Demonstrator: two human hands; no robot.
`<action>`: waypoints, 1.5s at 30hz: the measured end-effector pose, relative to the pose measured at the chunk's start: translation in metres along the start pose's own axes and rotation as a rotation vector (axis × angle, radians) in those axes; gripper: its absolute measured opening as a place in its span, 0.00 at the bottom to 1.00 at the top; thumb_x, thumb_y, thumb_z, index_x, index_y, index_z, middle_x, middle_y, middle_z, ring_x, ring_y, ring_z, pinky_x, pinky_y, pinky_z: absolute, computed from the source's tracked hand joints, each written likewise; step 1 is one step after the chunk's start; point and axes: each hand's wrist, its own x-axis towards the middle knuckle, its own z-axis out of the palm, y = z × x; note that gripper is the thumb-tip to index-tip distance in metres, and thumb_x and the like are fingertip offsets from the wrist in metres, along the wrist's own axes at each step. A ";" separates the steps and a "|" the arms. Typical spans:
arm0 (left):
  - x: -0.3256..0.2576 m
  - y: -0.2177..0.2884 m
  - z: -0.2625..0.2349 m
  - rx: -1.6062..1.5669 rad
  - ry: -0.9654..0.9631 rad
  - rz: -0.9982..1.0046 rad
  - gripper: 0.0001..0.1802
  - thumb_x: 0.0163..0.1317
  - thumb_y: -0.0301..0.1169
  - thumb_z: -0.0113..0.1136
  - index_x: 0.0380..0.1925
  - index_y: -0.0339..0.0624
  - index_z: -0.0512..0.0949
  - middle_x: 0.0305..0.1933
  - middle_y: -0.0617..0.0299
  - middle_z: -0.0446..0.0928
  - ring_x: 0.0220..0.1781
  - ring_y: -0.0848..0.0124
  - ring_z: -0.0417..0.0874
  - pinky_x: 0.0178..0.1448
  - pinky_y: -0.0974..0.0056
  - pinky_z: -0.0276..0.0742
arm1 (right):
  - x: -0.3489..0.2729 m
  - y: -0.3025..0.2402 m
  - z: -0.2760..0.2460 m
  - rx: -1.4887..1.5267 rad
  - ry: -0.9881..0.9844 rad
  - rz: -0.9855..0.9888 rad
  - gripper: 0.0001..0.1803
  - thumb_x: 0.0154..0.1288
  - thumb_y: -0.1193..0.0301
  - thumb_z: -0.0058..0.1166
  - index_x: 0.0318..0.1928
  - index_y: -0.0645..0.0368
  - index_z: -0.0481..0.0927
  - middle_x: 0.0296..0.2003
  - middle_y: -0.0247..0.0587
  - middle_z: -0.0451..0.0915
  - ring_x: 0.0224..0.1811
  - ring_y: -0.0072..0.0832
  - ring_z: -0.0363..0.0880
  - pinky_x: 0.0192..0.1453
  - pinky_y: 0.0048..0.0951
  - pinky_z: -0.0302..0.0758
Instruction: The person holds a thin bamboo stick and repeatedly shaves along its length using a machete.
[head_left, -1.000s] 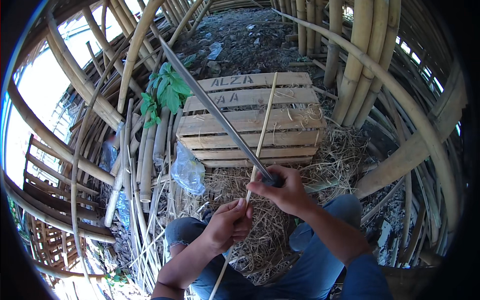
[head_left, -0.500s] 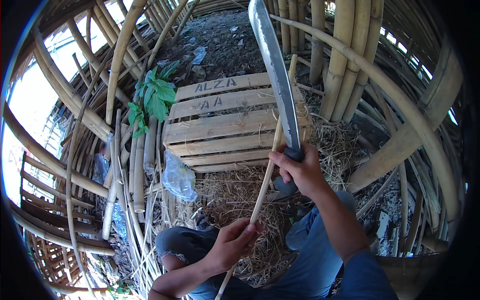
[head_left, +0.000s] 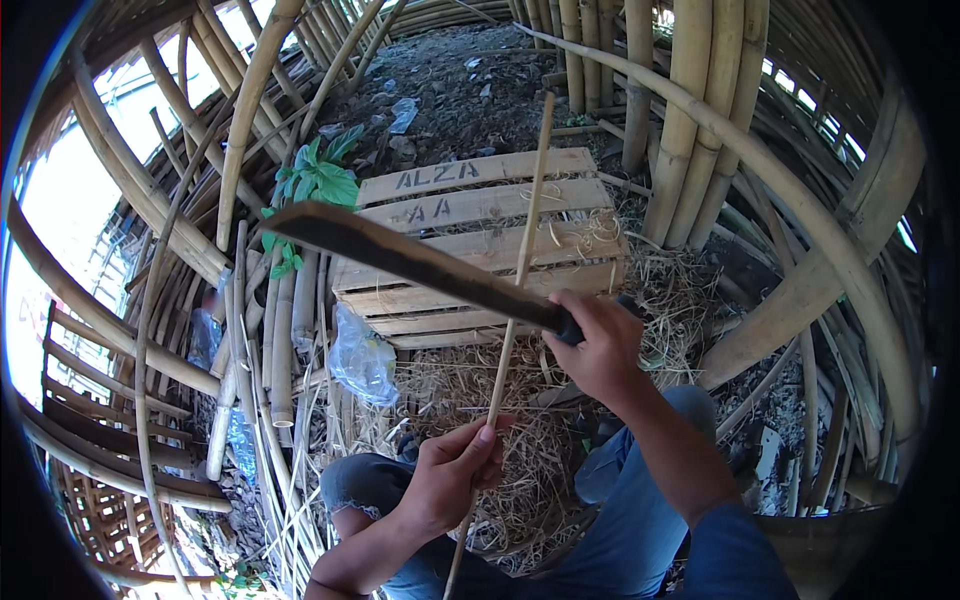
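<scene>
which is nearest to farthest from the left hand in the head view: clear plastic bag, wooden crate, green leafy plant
From the left hand, which holds the thin bamboo strip:
1. Clear plastic bag, just ahead and to the left, on the straw.
2. Wooden crate, farther ahead, past the straw.
3. Green leafy plant, farthest, by the crate's far left corner.

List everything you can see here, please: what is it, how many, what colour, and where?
Long dark machete blade: one, blackish, crossing the crate.
Thin pale bamboo strip: one, tan, upright at centre.
Slatted wooden crate: one, light brown, ahead on the ground.
Thick bamboo poles: many, yellow-tan, all around.
Leafy green plant: one, left of the crate.
Crumpled clear plastic bag: one, by the crate's left corner.
Dry straw shavings: a heap, beige, near the knees.
Left hand: holds the strip.
Right hand: grips the machete handle.
</scene>
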 end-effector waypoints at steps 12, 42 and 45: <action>-0.008 -0.004 0.000 0.022 0.068 0.116 0.14 0.68 0.27 0.53 0.51 0.33 0.75 0.29 0.68 0.70 0.24 0.83 0.65 0.25 0.75 0.60 | -0.005 -0.010 0.004 -0.054 -0.081 0.167 0.18 0.34 0.70 0.66 0.30 0.54 0.73 0.19 0.36 0.74 0.20 0.35 0.78 0.26 0.36 0.72; -0.024 0.006 0.005 0.050 0.155 0.018 0.15 0.70 0.28 0.51 0.53 0.33 0.74 0.27 0.67 0.68 0.21 0.82 0.60 0.23 0.74 0.56 | 0.000 -0.007 0.019 -0.062 0.076 0.168 0.16 0.32 0.73 0.63 0.25 0.55 0.69 0.16 0.39 0.72 0.16 0.37 0.75 0.22 0.34 0.72; -0.031 0.006 0.006 0.014 0.118 0.045 0.15 0.70 0.28 0.50 0.53 0.33 0.74 0.28 0.67 0.68 0.21 0.82 0.61 0.23 0.74 0.55 | 0.004 -0.001 0.008 -0.125 -0.004 0.012 0.18 0.34 0.69 0.66 0.28 0.54 0.71 0.16 0.35 0.74 0.16 0.34 0.78 0.24 0.35 0.74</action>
